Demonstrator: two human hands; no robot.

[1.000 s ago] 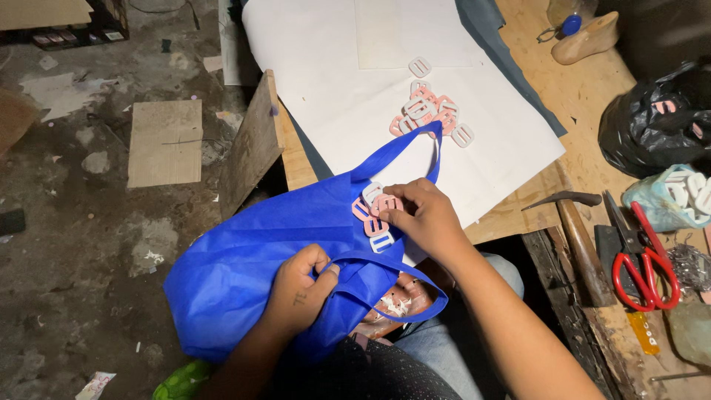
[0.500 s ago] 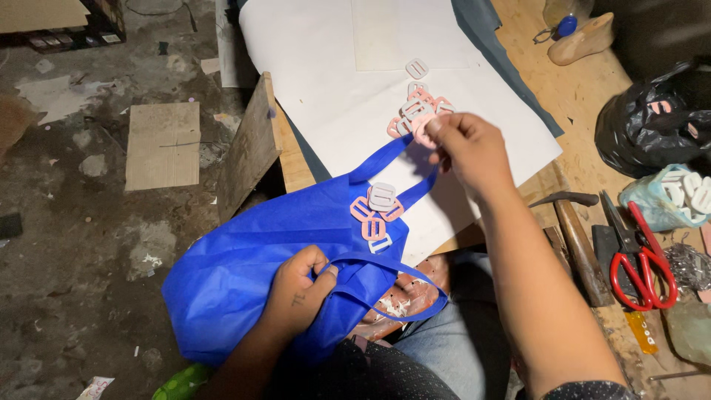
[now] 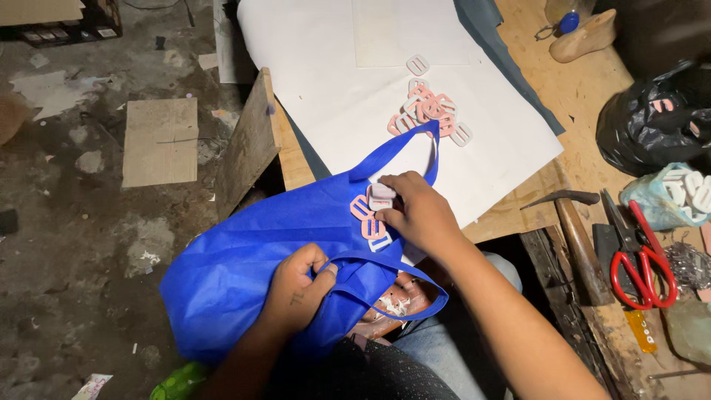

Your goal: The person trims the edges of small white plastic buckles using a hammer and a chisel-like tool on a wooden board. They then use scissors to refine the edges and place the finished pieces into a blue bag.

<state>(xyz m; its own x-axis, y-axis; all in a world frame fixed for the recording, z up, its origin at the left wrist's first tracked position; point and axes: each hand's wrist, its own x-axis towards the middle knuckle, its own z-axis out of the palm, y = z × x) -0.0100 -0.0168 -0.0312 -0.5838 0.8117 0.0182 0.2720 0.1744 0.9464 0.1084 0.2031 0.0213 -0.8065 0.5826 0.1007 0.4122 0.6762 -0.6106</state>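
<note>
Left hand [image 3: 300, 285]: curled shut on the rim of the blue bag [image 3: 244, 267], thumb and fingers pinching the cloth at the opening, holding it up over the lap
Right hand [image 3: 418, 215]: fingers bent and closed around a pale buckle, pressing it down among the buckles on the bag [image 3: 370, 215]; wrist over the bag's upper edge
Blue bag: soft non-woven cloth, draped from the table edge down onto the person's knees; one handle loops up over the white sheet, the other hangs toward the lap
Buckles on the bag: a few flat pink and white plastic pieces lying together, touching each other, just under the right fingertips
Buckle pile [image 3: 426, 111]: more pink and white pieces in a loose heap on the white sheet [image 3: 326, 67], just beyond the bag handle; one white piece lies a little apart above it
Surface: a rough wooden table [image 3: 585, 89], worn and scuffed, half covered by the big white sheet with a dark cloth beneath it
Tools at right: a hammer [image 3: 574, 226], red-handled scissors [image 3: 637, 255], a black plastic bag [image 3: 655, 122], a wooden shoe form [image 3: 585, 37]
Room: dim, with a stained concrete floor [image 3: 81, 230] to the left, a cardboard scrap [image 3: 159, 141] and bits of litter on it
</note>
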